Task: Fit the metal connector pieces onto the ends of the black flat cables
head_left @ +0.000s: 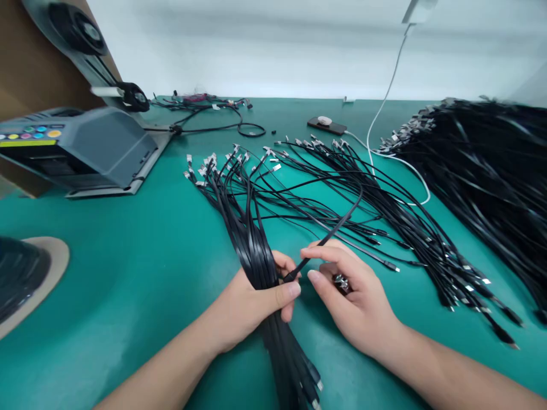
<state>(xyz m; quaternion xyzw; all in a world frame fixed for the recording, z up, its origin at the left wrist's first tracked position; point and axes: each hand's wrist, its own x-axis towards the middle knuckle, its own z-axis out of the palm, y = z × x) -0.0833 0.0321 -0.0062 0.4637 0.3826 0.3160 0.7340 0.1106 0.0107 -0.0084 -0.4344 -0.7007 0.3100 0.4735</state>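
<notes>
My left hand is wrapped around a thick bundle of flat black USB cables, its thumb across the front. Light plugs fan out at the bundle's far end, and the near end hangs toward me. A single black cable slants down to my left fingertips, its dark connector end beside the bundle. My right hand has its index finger and thumb around this cable, with the thumb tip a little apart from it. A small shiny metallic thing shows among the curled right fingers; its kind is unclear.
Loose black cables spread right of the bundle, and a large cable pile lies far right. A grey machine with coloured buttons stands left. Behind are a phone, a white cord and tangled wires. A roll sits at left.
</notes>
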